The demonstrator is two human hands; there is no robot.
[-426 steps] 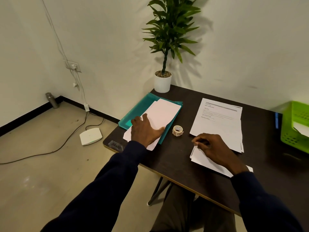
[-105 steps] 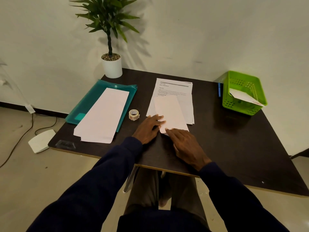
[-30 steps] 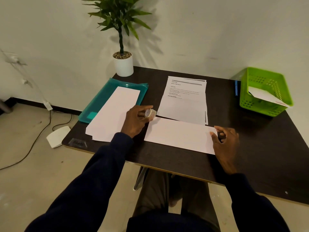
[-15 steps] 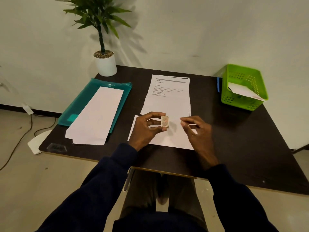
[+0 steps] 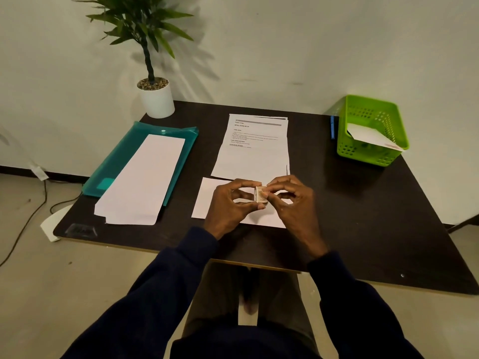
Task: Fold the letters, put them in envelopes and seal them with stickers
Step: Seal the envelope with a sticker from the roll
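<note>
Dark table carries a white envelope near its front edge; just above it the left hand pinches the sticker roll between thumb and fingers, the right hand nipping its edge with curled fingertips. Beyond lie the printed letters.

Illumination dim and even, with a greenish cast. The plant throws a soft, fanned shadow rightward on the wall. The dark desk loses surface detail. Print on the letters is soft and unreadable. Wide-angle bowing at the frame edges.
</note>
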